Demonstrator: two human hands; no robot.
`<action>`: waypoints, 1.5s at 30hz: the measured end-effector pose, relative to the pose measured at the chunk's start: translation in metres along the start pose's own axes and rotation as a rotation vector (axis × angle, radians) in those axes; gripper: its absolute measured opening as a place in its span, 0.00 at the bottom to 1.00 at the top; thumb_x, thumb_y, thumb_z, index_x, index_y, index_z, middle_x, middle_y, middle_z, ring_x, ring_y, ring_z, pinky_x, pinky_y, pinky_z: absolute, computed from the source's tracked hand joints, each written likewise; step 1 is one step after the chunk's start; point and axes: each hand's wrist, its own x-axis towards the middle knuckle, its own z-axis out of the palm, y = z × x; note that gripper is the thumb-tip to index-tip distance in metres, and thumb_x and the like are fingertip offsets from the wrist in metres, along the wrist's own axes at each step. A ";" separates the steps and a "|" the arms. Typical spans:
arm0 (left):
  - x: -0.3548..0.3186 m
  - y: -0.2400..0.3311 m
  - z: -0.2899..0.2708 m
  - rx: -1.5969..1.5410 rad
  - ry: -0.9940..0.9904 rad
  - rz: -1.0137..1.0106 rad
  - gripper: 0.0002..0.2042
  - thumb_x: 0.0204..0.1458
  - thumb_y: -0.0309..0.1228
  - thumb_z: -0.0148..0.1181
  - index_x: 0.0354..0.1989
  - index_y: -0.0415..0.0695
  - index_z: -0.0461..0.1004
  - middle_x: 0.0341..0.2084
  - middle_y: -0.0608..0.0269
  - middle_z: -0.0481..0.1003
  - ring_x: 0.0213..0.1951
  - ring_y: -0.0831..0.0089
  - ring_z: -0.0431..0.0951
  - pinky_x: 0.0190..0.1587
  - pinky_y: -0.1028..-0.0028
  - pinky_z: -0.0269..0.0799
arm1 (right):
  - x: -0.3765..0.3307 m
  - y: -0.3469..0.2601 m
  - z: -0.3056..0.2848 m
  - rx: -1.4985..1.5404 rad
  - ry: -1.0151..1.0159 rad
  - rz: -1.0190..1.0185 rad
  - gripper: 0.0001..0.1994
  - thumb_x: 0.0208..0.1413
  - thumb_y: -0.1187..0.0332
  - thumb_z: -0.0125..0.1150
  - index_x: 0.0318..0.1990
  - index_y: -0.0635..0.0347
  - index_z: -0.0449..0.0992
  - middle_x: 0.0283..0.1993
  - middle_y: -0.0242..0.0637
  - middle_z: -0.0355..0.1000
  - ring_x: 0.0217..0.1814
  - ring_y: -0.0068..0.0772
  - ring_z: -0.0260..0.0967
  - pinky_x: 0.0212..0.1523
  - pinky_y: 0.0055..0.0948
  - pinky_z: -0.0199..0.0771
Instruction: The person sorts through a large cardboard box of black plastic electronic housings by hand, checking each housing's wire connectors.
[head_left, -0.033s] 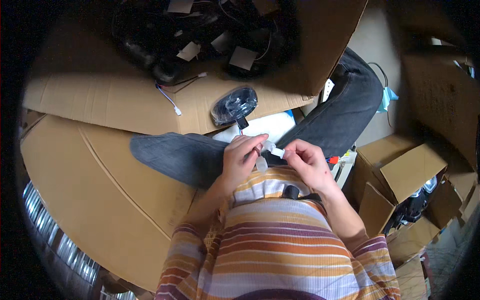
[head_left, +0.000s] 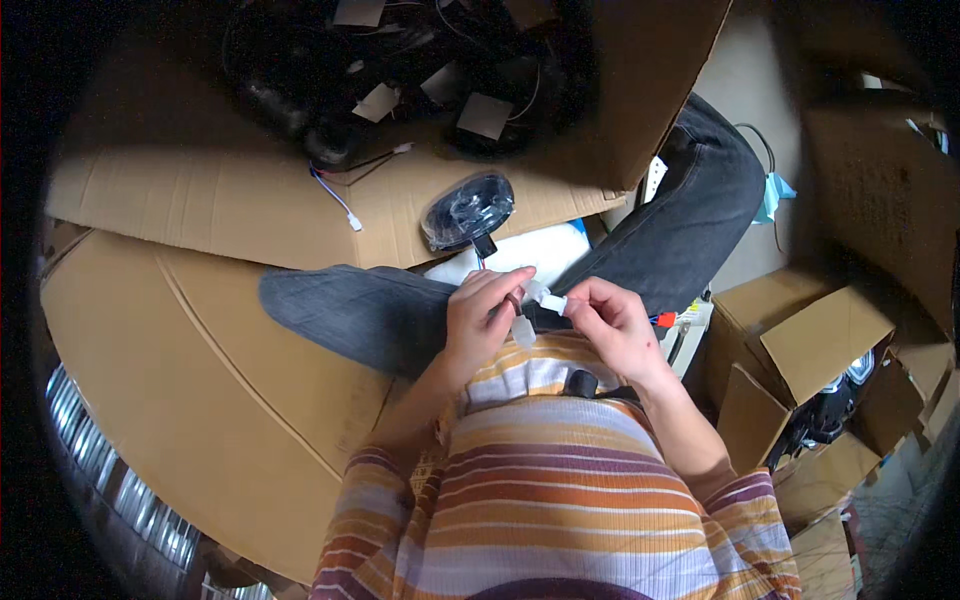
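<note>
My left hand is closed around a translucent white wire connector, between thumb and fingers. A second translucent connector hangs just below those fingers. My right hand pinches a small white plug, its tip against the connector in my left hand; whether the two are fully joined I cannot tell. A red connector on blue wire sticks out past my right hand. Just beyond my hands, a round lamp in clear plastic lies on cardboard, its wires running down toward my left hand.
A large carton holding dark, wired parts with pale tags stands ahead. Loose leads with a white plug lie on its flap. At right, an open box contains black lamp units. Cardboard spreads out on the left.
</note>
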 end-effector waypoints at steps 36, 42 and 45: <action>0.012 -0.007 -0.030 -0.326 -0.644 -0.109 0.05 0.43 0.24 0.49 0.28 0.38 0.71 0.20 0.65 0.67 0.24 0.77 0.64 0.29 0.80 0.56 | -0.029 -0.025 -0.042 -0.077 -0.072 -0.037 0.04 0.45 0.73 0.49 0.25 0.65 0.67 0.20 0.25 0.62 0.24 0.10 0.55 0.23 0.12 0.57; 0.013 -0.010 -0.037 -0.382 -0.697 -0.088 0.06 0.43 0.24 0.49 0.28 0.38 0.71 0.19 0.66 0.66 0.25 0.76 0.64 0.31 0.78 0.56 | -0.028 -0.024 -0.045 -0.180 -0.113 0.030 0.04 0.45 0.73 0.49 0.24 0.65 0.67 0.19 0.25 0.62 0.23 0.11 0.55 0.22 0.12 0.57; 0.016 -0.008 -0.035 -0.357 -0.726 -0.061 0.05 0.43 0.25 0.50 0.28 0.39 0.71 0.19 0.66 0.66 0.25 0.76 0.64 0.30 0.78 0.57 | -0.027 -0.024 -0.042 -0.201 -0.163 -0.021 0.04 0.45 0.75 0.48 0.24 0.66 0.66 0.21 0.23 0.61 0.24 0.10 0.54 0.23 0.12 0.55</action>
